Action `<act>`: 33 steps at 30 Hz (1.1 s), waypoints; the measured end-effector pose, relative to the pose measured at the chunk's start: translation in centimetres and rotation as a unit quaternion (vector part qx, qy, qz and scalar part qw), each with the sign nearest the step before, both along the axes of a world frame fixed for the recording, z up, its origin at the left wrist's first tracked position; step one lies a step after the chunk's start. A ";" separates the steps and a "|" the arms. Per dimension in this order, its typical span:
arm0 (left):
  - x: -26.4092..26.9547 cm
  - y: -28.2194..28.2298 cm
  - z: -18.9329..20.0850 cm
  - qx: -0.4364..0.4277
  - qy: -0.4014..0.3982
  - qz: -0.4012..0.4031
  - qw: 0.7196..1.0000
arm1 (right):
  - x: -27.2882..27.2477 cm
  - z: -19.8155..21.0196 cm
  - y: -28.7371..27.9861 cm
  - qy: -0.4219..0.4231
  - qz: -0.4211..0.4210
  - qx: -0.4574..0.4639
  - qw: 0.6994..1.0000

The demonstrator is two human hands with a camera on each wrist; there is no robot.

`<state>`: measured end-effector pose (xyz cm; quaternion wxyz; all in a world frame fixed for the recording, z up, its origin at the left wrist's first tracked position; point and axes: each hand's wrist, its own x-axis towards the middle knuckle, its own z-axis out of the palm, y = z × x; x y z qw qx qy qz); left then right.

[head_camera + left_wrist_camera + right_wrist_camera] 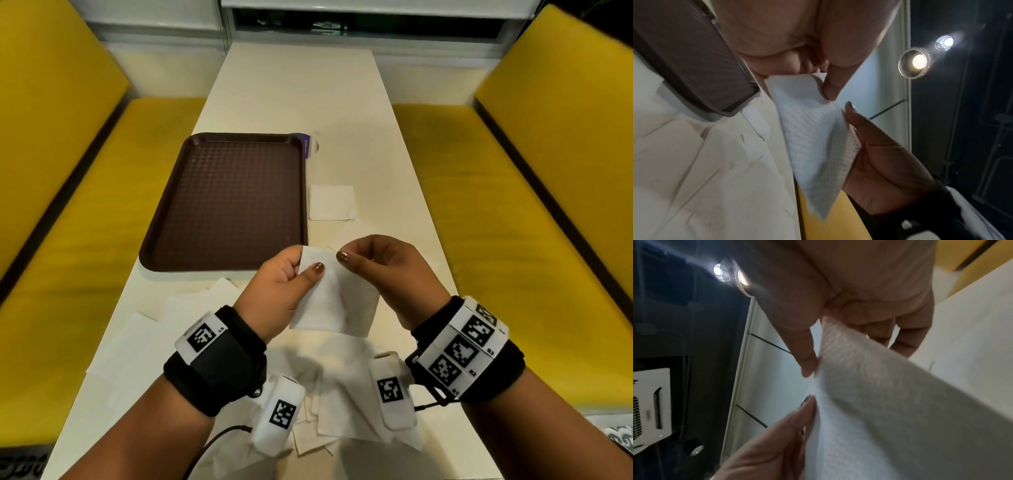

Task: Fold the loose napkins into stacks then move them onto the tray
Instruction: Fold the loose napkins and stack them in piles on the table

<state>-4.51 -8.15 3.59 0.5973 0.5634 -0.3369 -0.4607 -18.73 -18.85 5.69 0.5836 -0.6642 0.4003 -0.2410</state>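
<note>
I hold one napkin above the bench, my left hand pinching its top left corner, my right hand pinching the top right edge. The thin sheet could slip or crease crookedly if my pinches pull unevenly. The tray sits at ten o'clock, bare; a folded napkin lies at twelve. Loose napkins crowd the bench at six o'clock.
</note>
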 end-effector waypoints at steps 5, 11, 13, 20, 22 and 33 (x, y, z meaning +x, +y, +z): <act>-0.2 -0.2 0.4 -0.007 -0.049 0.004 0.999 | 0.3 -0.1 -0.1 0.008 0.007 -0.035 0.999; 0.5 -1.3 0.4 -0.010 -0.098 0.070 0.993 | 0.4 0.0 -0.8 0.004 0.045 -0.029 0.999; 0.8 -1.8 0.4 -0.008 -0.093 0.082 0.992 | 0.3 0.0 -1.4 0.000 0.039 -0.022 0.999; 2.2 -3.1 0.3 0.008 -0.034 0.075 0.997 | -0.5 -0.3 -3.9 -0.031 0.003 0.022 0.999; 2.2 -3.4 -0.2 0.023 -0.010 0.044 0.999 | -0.4 -0.4 -4.6 -0.044 -0.019 0.038 0.998; 3.5 -6.6 -1.9 0.057 -0.052 0.146 0.986 | 0.9 -4.1 -6.2 -0.045 0.000 0.201 0.979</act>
